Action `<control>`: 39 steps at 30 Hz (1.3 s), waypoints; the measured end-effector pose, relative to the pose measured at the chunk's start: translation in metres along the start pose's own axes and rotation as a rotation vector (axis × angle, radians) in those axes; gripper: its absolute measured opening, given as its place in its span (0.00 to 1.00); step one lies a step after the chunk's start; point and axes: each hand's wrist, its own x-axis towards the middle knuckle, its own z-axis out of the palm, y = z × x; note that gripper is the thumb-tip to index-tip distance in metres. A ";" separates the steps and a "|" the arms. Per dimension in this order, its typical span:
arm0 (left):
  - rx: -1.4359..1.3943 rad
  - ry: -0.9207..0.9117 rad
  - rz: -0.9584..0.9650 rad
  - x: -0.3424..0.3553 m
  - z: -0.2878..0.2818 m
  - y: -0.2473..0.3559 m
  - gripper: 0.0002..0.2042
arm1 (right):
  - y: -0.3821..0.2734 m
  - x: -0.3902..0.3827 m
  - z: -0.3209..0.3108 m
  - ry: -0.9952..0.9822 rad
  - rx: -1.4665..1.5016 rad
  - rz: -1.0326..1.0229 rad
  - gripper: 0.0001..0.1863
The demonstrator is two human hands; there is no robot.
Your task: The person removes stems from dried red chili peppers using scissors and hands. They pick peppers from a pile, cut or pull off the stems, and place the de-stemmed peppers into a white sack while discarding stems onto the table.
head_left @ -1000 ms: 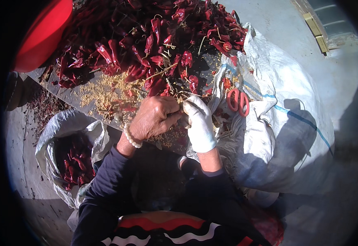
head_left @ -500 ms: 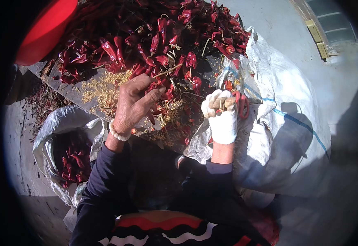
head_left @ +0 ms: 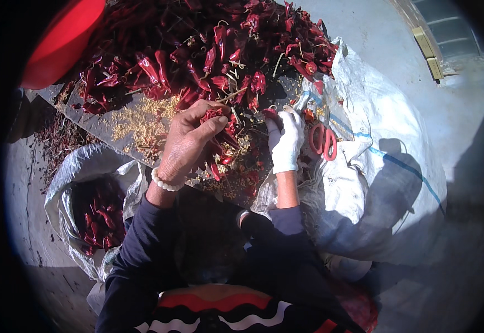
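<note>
Peppers (head_left: 212,114) were clutched in the bare left hand (head_left: 186,136), on the near side of the pile (head_left: 197,61). Gloved right hand (head_left: 288,141), apart from the left, gripped one dark pepper (head_left: 270,114). Scissors (head_left: 323,141) lay just beside it, near the white sack (head_left: 405,127). Seeds (head_left: 139,125) were scattered beyond the left hand.

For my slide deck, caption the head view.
Bare left hand holds dried red chilies; white-gloved right hand touches another chili before a chili heap and scattered yellow seeds.

There are two hands (head_left: 189,133) (head_left: 288,137), two sacks (head_left: 89,157) (head_left: 411,116), many peppers (head_left: 147,69).
</note>
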 end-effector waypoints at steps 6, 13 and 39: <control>-0.030 -0.094 -0.188 -0.008 0.026 -0.005 0.08 | -0.043 0.010 -0.039 -0.013 0.264 0.128 0.11; -0.099 -0.017 -0.166 -0.007 0.045 -0.023 0.16 | -0.080 0.002 -0.064 -0.189 0.121 -0.195 0.15; 0.106 -0.285 -0.124 -0.013 0.031 -0.004 0.07 | -0.098 0.005 -0.066 -0.241 0.574 0.108 0.04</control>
